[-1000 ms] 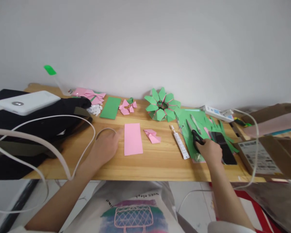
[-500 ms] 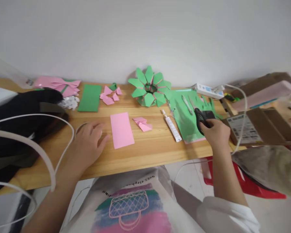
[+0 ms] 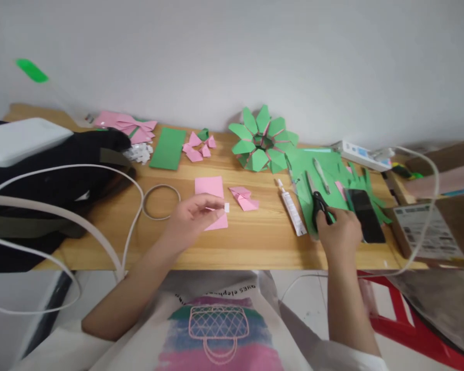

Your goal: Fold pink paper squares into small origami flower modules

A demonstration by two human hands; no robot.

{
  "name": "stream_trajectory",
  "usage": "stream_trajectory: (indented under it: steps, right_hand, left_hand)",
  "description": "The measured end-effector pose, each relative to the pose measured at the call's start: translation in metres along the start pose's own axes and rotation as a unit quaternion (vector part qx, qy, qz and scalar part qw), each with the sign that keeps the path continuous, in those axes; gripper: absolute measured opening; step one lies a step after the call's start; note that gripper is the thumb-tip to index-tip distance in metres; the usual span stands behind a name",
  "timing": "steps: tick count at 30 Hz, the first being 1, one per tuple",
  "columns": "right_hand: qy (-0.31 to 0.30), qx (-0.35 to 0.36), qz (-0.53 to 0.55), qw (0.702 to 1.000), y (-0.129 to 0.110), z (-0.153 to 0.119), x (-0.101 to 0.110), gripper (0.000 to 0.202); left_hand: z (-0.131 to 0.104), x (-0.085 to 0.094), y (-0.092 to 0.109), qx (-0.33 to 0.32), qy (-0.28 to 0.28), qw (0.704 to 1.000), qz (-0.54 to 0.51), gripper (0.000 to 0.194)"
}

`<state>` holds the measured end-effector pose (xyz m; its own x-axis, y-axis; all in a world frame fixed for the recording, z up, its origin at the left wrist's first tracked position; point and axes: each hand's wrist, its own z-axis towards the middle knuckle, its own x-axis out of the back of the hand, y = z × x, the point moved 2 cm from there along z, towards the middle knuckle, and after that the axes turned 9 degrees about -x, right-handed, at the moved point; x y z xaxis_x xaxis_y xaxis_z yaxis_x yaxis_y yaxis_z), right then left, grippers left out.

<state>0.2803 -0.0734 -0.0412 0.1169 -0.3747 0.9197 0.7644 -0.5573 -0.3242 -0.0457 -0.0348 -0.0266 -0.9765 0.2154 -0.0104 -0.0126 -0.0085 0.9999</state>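
My left hand (image 3: 197,214) pinches a small white square (image 3: 227,207) between thumb and fingertips, over a pink paper sheet (image 3: 209,184) that it partly covers. To the right of that sheet lies a folded pink paper piece (image 3: 245,198). My right hand (image 3: 339,230) is closed round the handles of black scissors (image 3: 319,203), whose blades point away from me over green paper (image 3: 303,167). A white glue tube (image 3: 292,210) lies left of the scissors. The tape ring (image 3: 161,202) rests on the table behind my left hand.
A green and pink paper flower (image 3: 262,141) stands by the wall. Green sheets (image 3: 168,148) and pink folded pieces (image 3: 195,147) lie left of it. On the right are a phone (image 3: 366,215), a power strip (image 3: 361,154) and a cardboard box (image 3: 429,232). White cables loop at left over a black bag (image 3: 100,149).
My left hand has moved from the tape ring to above the pink sheet, with the white square now visible in its fingers. The scissors appear lower, nearer the green paper. The view has shifted.
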Motion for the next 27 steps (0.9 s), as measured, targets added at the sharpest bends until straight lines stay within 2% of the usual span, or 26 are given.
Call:
stream_trajectory:
  steps: [2,3,6,9,12,16,22,25,27]
  right_hand:
    - [-0.017,0.028,0.047,0.998,-0.023,-0.012,0.013,0.031]
    - [-0.046,0.034,0.137,0.989,-0.036,-0.021,0.02,0.027]
    - [-0.188,0.065,0.356,0.913,-0.079,-0.056,0.028,0.017]
    - [-0.28,0.058,0.459,0.841,-0.113,-0.084,0.026,0.011]
    - [-0.308,0.034,0.501,0.808,-0.129,-0.093,0.02,0.01]
    - [-0.312,0.018,0.513,0.8,-0.133,-0.091,0.019,0.008]
    - [-0.311,0.02,0.482,0.819,-0.134,-0.086,0.016,0.006]
    - [-0.318,0.027,0.458,0.829,-0.134,-0.082,0.014,0.007]
    - [-0.327,0.027,0.442,0.835,-0.132,-0.078,0.011,0.008]
  left_hand:
    - [-0.002,-0.003,0.003,0.051,-0.002,0.995,-0.085,0.018]
    - [-0.003,-0.005,0.005,0.068,-0.008,0.989,-0.132,0.017]
    - [-0.009,-0.013,0.011,0.083,-0.029,0.961,-0.262,0.017]
    - [-0.013,-0.017,0.017,0.036,-0.027,0.964,-0.262,0.021]
    - [-0.016,-0.017,0.018,0.0,-0.014,0.982,-0.19,0.023]
    - [-0.016,-0.016,0.018,-0.047,-0.01,0.993,-0.108,0.024]
    - [-0.014,-0.015,0.021,-0.125,-0.032,0.991,-0.028,0.028]
    - [-0.013,-0.017,0.022,-0.203,-0.029,0.974,0.092,0.031]
    - [-0.012,-0.018,0.021,-0.26,-0.024,0.941,0.217,0.034]
